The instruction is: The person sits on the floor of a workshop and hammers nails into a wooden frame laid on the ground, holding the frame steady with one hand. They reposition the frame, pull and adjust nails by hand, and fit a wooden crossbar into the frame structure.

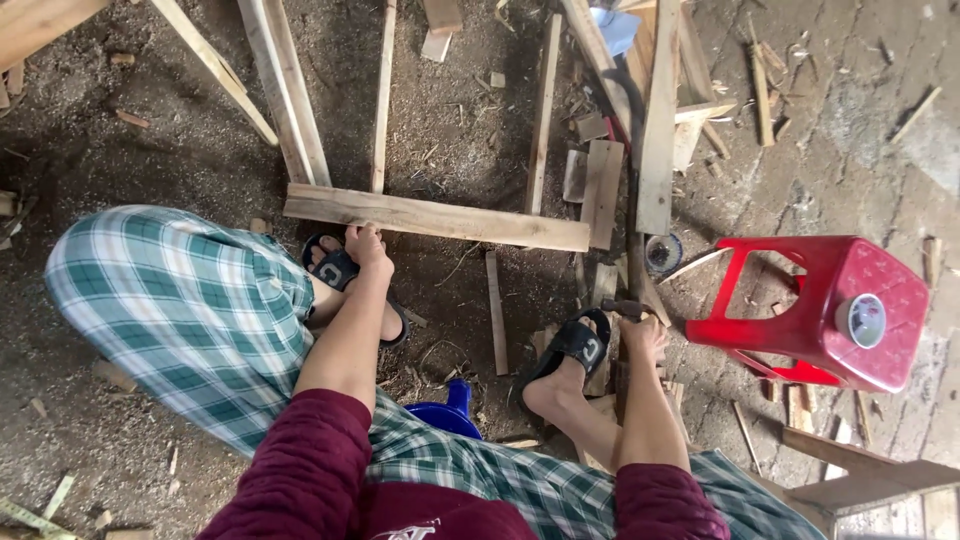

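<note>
I sit low over a sawdust-covered floor in green checked trousers and dark red sleeves. My left hand [366, 246] grips the near edge of a flat wooden plank [440, 217] that lies crosswise in front of my feet. My right hand [641, 335] is closed around the dark handle of a tool [622, 308] beside my right sandal; the tool's head is hidden among wood scraps. Both feet wear black sandals.
Several long wooden slats [543, 110] lie on the ground beyond the plank. A red plastic stool [835, 310] lies tipped at the right. A small round tin [663, 253] sits near it. A blue plastic object [445, 413] shows between my legs.
</note>
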